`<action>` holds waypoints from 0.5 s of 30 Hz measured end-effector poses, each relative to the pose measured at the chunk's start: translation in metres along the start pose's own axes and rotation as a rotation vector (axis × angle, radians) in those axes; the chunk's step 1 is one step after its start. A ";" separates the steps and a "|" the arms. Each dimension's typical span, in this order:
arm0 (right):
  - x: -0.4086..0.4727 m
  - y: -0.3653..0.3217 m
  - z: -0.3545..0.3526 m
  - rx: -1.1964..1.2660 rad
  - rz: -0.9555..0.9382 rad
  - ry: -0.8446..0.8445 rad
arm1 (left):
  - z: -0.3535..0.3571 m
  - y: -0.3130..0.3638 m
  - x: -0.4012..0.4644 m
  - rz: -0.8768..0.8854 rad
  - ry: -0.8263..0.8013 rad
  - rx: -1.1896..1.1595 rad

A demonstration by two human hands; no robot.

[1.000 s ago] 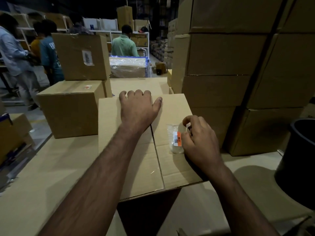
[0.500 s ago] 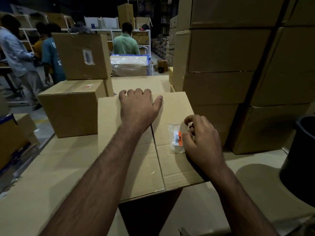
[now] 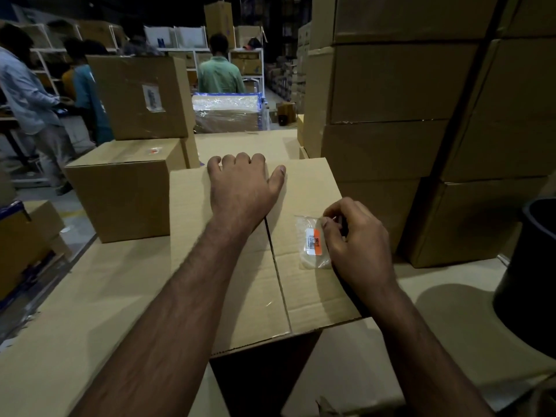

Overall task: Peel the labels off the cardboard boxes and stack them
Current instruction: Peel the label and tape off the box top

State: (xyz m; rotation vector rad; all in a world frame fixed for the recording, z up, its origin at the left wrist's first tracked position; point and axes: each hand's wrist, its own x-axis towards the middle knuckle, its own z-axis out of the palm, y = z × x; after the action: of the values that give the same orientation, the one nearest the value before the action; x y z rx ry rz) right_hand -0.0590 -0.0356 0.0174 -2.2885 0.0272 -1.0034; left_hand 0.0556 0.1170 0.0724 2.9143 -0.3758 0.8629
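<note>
My box (image 3: pixel 240 281) sits closest, plain brown corrugated card, its two top flaps meeting in a straight seam sealed with clear tape that glints faintly. My left hand (image 3: pixel 243 191) lies flat and spread on the far part of the lid, fingers curled over the back edge, thumb out to the side, pinching nothing. My right hand (image 3: pixel 355 239) rests on the right flap with thumb and forefinger pressed together at the top right corner of the label (image 3: pixel 313 242); whether they have actually caught its edge I cannot tell. The label is a small white barcode strip with an orange band, lying flat under a crinkled, glossy clear film on the right flap, near the right edge. The box stands on a table (image 3: pixel 75 296) covered in smooth card sheet. At my right edge is a dark round bin (image 3: pixel 529 266). Further left stands a smaller box (image 3: pixel 120 188) with a reddish sticker on top, and a taller one (image 3: pixel 141 94) behind it with a label under film. A wall of stacked boxes (image 3: pixel 406 85) rises at right. Beyond, people stand by white shelving.
</note>
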 end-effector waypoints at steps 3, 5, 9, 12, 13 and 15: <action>-0.002 0.002 0.000 0.025 -0.018 0.004 | -0.001 -0.001 0.000 0.001 0.002 -0.007; -0.004 0.004 -0.001 0.045 -0.037 -0.006 | -0.001 0.000 0.000 -0.002 0.001 -0.010; -0.008 0.006 -0.002 0.083 -0.040 -0.037 | 0.000 -0.001 0.001 -0.010 -0.008 -0.018; -0.012 0.005 -0.004 0.081 -0.043 -0.048 | 0.000 -0.001 0.001 -0.015 -0.015 -0.031; -0.013 0.004 -0.005 0.076 -0.044 -0.047 | 0.000 -0.001 0.002 -0.014 -0.016 -0.029; -0.015 0.003 -0.007 0.058 -0.050 -0.047 | -0.001 -0.001 0.002 -0.013 -0.020 -0.027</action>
State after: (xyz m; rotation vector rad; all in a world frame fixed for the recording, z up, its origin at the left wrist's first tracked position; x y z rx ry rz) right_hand -0.0734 -0.0377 0.0089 -2.2684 -0.0782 -0.9628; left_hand 0.0573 0.1176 0.0740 2.8996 -0.3660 0.8206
